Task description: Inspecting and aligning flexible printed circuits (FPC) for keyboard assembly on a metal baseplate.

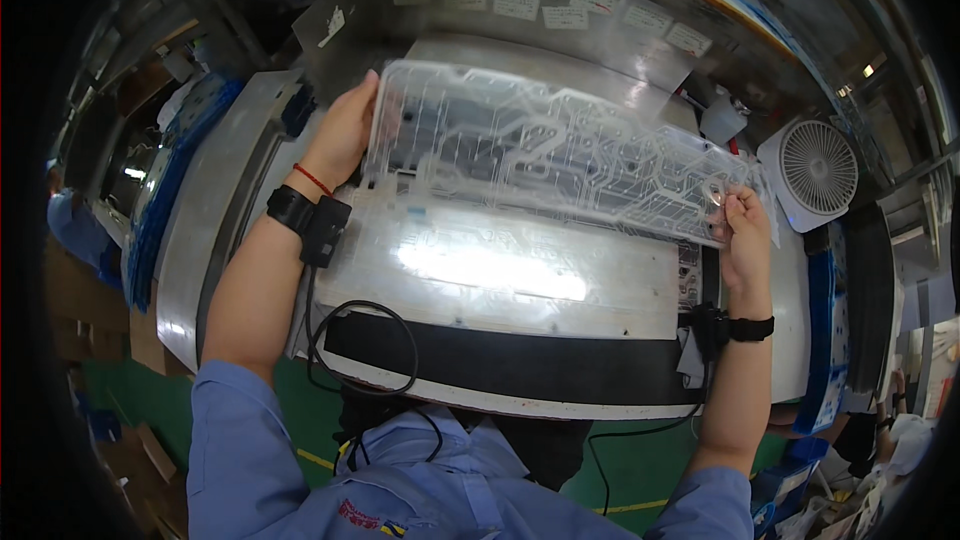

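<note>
A clear, flexible plastic sheet printed with silvery circuit traces, like a keyboard membrane, is held up in front of me. My left hand grips its left edge, with the fingers partly hidden behind it. At the lower right corner, my right hand pinches the sheet between thumb and fingers. The sheet hangs tilted, its right end lower and nearer to me. Beneath it lies a shiny, flat metal plate on the bench, and a black strip runs along the plate's near side.
A white round fan stands at the right. Paper labels line the metal back panel. Blue-edged stacks sit at the left. A black cable loops from my left wrist. Other people show at both sides.
</note>
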`<state>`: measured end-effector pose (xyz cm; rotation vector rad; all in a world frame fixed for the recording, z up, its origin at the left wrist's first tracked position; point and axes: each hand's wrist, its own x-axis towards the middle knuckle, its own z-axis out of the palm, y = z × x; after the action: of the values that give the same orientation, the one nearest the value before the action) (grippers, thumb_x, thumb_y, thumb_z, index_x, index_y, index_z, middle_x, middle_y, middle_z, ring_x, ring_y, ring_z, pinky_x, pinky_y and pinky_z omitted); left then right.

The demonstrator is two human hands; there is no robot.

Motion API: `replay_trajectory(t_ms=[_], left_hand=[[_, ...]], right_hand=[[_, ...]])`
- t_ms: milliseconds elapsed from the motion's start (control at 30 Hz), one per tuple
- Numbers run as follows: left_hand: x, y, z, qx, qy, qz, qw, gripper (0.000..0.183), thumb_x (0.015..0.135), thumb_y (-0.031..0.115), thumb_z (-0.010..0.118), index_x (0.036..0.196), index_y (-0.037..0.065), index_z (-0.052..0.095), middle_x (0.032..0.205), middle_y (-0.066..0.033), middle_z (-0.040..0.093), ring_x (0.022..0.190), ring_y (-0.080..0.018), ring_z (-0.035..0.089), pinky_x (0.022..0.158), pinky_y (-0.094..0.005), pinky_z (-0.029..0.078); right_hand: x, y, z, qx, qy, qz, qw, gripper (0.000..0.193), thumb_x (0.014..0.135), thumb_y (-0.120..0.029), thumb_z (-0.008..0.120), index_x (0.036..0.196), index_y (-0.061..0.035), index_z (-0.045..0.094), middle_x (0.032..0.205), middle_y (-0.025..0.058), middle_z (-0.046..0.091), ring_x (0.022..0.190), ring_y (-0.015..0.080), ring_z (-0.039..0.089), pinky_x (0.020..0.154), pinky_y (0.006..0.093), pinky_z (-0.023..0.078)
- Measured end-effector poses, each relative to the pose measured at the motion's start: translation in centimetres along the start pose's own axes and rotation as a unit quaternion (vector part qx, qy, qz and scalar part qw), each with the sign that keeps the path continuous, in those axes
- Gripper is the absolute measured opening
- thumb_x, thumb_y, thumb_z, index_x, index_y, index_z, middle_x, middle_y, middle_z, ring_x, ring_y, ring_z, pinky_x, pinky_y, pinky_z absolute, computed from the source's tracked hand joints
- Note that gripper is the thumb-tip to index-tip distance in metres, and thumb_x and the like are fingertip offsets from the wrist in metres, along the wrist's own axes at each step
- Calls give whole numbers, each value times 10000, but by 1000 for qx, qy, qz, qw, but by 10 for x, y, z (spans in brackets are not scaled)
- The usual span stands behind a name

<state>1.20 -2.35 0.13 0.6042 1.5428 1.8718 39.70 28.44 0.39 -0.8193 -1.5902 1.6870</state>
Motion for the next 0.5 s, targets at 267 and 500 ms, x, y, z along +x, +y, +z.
replay_trajectory(t_ms=[267, 500], left_hand=[[-2, -6, 0, 147, -38, 8, 988, 284, 985, 314, 437, 947, 76, 587, 699, 50, 506, 622, -43, 447, 561, -194, 349], [0, -3, -1, 142, -32, 10, 989, 239, 983, 242, 448, 1030, 49, 581, 678, 47, 495, 611, -32, 434, 558, -173, 343]], right_hand=[[0, -1, 1, 17, -19, -1, 1000, 119, 974, -126, 447, 1048, -53, 506, 929, 53, 639, 708, 97, 593, 594, 199, 447], [-1, -3, 4, 17, -5, -45, 999, 169, 974, -150, 461, 1090, -43, 522, 935, 53, 641, 711, 97, 604, 603, 208, 464]])
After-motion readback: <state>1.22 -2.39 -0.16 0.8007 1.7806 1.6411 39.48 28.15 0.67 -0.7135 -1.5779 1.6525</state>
